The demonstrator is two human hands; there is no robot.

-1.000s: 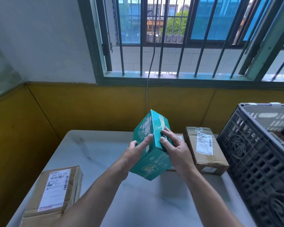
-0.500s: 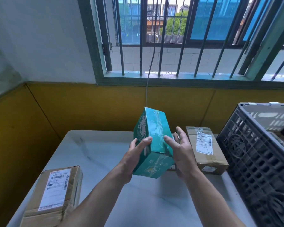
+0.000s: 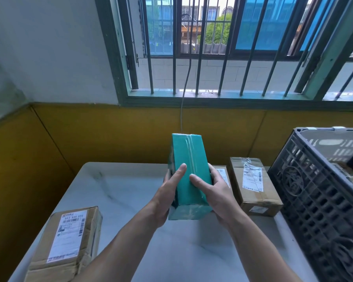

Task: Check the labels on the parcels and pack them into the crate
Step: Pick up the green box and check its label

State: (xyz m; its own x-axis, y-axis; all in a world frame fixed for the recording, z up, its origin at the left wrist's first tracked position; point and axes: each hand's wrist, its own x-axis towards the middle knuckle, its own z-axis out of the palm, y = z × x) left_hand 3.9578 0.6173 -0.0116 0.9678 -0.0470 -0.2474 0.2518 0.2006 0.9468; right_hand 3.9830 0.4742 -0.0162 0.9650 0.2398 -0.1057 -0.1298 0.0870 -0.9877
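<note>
I hold a teal parcel (image 3: 189,159) above the middle of the white table (image 3: 118,192), its plain taped face turned up toward me. My left hand (image 3: 167,192) grips its left side and my right hand (image 3: 214,190) grips its right side, thumbs lying on top. A brown cardboard parcel with a white label (image 3: 253,186) lies at the back right. Another labelled brown parcel (image 3: 67,243) sits at the front left. A third parcel (image 3: 222,174) is mostly hidden behind my right hand. The dark plastic crate (image 3: 318,200) stands at the right.
The table backs onto a yellow wall (image 3: 110,135) under a barred window (image 3: 222,47). A thin cable (image 3: 183,106) hangs from the sill behind the table. Something dark and something brown lie inside the crate, only partly visible.
Both hands have rotated the teal parcel: the printed side has swung away to the left, and the plain taped face now points up. The parcel stays above the table's middle.
</note>
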